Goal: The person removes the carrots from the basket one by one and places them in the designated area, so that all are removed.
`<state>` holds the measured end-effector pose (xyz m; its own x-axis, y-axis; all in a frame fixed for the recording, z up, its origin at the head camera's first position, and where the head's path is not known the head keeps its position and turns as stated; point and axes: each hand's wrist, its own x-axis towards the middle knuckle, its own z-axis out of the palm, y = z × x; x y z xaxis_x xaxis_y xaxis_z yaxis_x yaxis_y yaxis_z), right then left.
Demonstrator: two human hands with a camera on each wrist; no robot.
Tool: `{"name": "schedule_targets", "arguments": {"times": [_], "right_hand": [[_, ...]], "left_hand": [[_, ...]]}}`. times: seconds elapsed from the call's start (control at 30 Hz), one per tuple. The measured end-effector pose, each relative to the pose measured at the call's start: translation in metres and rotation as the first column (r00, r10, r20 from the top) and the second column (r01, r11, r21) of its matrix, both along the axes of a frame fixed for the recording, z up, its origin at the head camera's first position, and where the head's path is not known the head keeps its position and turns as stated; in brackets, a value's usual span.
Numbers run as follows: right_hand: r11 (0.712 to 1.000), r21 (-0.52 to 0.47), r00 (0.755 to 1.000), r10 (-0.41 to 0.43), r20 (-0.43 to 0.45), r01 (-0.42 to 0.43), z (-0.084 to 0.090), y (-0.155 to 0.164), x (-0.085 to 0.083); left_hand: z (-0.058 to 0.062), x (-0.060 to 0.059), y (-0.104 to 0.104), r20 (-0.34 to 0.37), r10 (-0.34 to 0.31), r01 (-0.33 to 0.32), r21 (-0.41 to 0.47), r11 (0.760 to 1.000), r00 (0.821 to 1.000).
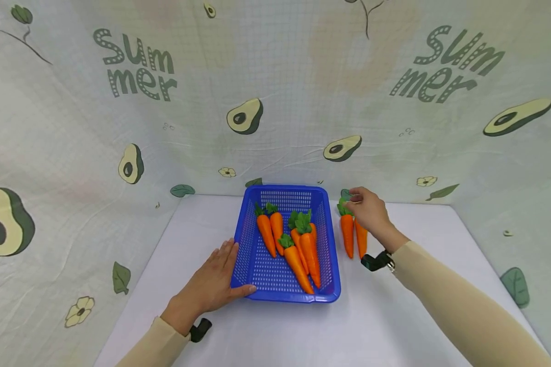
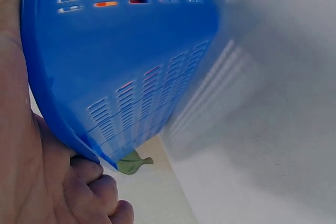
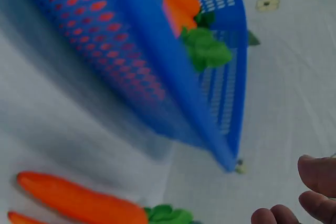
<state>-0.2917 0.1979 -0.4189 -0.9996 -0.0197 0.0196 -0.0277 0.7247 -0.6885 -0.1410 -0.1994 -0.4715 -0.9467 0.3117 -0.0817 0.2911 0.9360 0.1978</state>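
A blue mesh basket stands on the table with several orange carrots with green tops lying in it. My left hand rests along the basket's left rim, thumb lying over the front corner; the left wrist view has the fingers against the outer edge. Right of the basket, two more carrots lie side by side: a left carrot and a right carrot. My right hand is over their green ends, thumb and fingers apart. In the right wrist view its fingertips are clear of the leaves.
A white table carries everything. Behind it and at both sides hangs a pale cloth printed with avocados, leaves and lettering. The basket's far rim lies near the foot of the back cloth.
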Motion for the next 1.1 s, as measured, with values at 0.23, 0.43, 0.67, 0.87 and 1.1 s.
{"name": "schedule_targets", "arguments": {"times": [0.23,0.43,0.67,0.87,1.1], "right_hand": [[0.972,-0.107,0.978,0.209,-0.005,-0.209,0.029,-0.076,-0.004],[0.894,-0.309,0.933,0.356,0.048,-0.325,0.026,-0.125,-0.013],[0.753,-0.581,0.882,0.456,0.123,-0.308,0.006,-0.153,-0.023],[0.713,-0.648,0.856,0.485,0.180,-0.268,-0.015,-0.169,-0.028],[0.726,-0.640,0.840,0.492,0.228,-0.251,-0.037,-0.177,-0.032]], "left_hand": [[-0.002,0.000,-0.004,0.011,0.020,-0.020,0.019,1.000,1.000],[-0.004,0.000,-0.005,0.040,0.028,-0.030,0.048,0.998,0.999],[-0.004,-0.001,-0.001,0.058,0.038,-0.041,0.057,0.998,0.998],[-0.003,0.001,0.000,0.062,0.037,-0.041,0.063,0.997,0.997],[-0.001,0.000,-0.001,0.047,0.042,-0.046,0.067,0.997,0.998]]}}
